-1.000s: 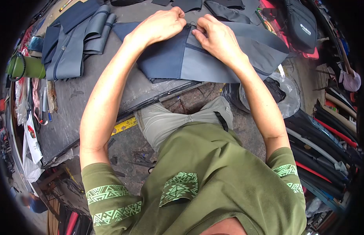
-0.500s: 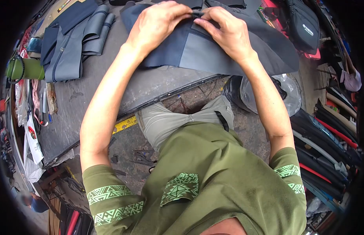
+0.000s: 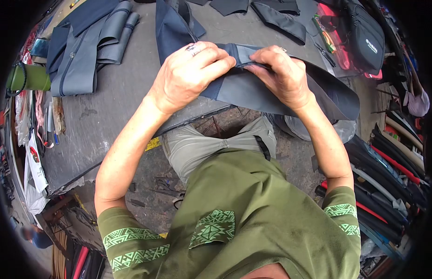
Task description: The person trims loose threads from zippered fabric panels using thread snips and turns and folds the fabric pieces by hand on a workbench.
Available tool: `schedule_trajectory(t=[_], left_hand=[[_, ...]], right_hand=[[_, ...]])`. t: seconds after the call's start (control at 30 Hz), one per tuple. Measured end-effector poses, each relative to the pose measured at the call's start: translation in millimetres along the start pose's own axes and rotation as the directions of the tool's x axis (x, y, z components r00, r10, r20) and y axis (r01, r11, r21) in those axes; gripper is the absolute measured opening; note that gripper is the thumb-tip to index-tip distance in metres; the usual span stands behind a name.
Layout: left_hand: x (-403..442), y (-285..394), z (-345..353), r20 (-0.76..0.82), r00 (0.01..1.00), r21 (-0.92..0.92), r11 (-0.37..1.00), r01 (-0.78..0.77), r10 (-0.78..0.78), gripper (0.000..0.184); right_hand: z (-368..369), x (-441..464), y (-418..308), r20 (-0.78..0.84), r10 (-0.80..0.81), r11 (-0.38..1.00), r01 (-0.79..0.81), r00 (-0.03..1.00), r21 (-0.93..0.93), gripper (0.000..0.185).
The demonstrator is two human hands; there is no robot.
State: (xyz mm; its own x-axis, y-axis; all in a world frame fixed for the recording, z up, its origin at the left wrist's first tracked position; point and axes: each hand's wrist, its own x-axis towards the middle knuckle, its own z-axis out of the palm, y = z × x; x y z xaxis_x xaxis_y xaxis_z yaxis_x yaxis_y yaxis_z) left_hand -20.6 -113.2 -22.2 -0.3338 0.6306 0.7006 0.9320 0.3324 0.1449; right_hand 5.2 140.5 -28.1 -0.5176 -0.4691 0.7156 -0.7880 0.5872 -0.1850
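Observation:
At the table's near edge, my left hand [image 3: 190, 76] is closed on a sewn navy-and-grey fabric piece [image 3: 253, 90]. Thumb and fingers of my right hand [image 3: 283, 76] pinch the same piece a little to the right, along a folded seam. Between the two hands a short lighter grey-blue stretch of the fabric shows. One navy end stands up beyond my left hand, while the dark grey part curves off to the right past my right wrist and overhangs the edge. My fingers hide part of the seam.
On the dark table [image 3: 113, 107], folded navy and grey fabric pieces [image 3: 79, 60] lie at left beside a green roll [image 3: 30, 77]. Dark cut pieces [image 3: 279, 21] lie at the back. A black Yamaha bag [image 3: 367, 42] is at right, above many rolls of material [image 3: 383, 172].
Both hands have come closer to my body with the fabric. It is now folded over at the seam, and dark pieces behind it have come into view.

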Motion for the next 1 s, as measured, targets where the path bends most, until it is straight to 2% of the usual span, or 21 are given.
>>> schedule_trajectory(t=[0.1,0.3,0.4,0.53,0.73,0.87,1.0], left_hand=[[1,-1,-3,-0.005,1.0,0.014,1.0,0.0,0.001,0.023],[3,-3,-5,-0.029,0.997,-0.049,0.997,0.068,-0.069,0.023],[2,-6,-3,0.003,0.987,-0.138,0.977,0.162,-0.163,0.021],[8,-7,-7,0.074,0.959,-0.146,0.949,0.281,-0.273,0.016],[11,-7,-11,0.083,0.964,-0.139,0.955,0.261,-0.251,0.016],[7,-1,-10,-0.008,0.992,-0.079,0.989,0.123,-0.124,0.017],[-1,3,-7,-0.071,0.991,-0.085,0.991,0.108,-0.114,0.022]], right_hand=[[-12,12,-15,0.128,0.066,0.996,-0.057,0.99,-0.072,0.026],[-9,20,-11,0.114,0.079,0.997,-0.078,0.99,-0.011,0.019],[-11,25,-12,0.167,0.118,0.993,-0.119,0.979,-0.001,0.019],[-11,29,-15,0.178,0.173,0.981,-0.186,0.969,0.061,0.018],[-6,29,-13,0.128,0.146,0.984,-0.157,0.981,0.081,0.017],[-8,24,-18,0.111,0.132,0.989,-0.138,0.985,0.054,0.019],[-4,20,-20,0.055,0.105,0.991,-0.11,0.993,0.082,0.02]])
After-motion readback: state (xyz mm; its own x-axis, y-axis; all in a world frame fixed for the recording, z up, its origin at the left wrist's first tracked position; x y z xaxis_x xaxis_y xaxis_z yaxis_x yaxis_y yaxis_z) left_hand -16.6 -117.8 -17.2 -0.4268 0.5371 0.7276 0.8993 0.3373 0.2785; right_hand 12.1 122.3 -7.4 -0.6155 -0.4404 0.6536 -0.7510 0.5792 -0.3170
